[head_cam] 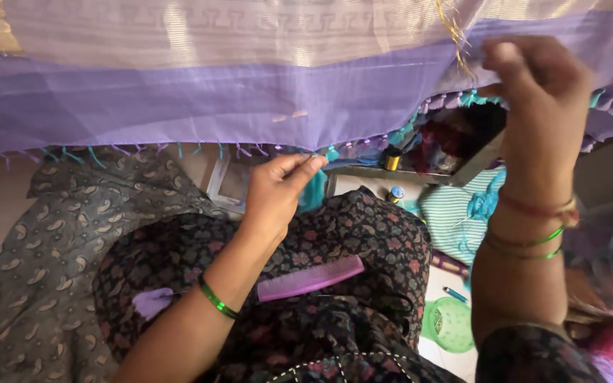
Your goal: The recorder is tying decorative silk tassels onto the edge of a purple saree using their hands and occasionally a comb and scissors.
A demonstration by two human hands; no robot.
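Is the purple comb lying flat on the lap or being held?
Lying flat: the purple comb rests on the dark floral cloth, neither hand touching it.

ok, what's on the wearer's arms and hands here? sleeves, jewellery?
Left hand is bare, with one thin shiny green bangle on the forearm. Right hand has a reddish thread band at the wrist and two thin green bangles below it. No sleeves show on the forearms.

head cam, looking down, close to lap

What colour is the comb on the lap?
The comb is pinkish purple, seen best in the head view.
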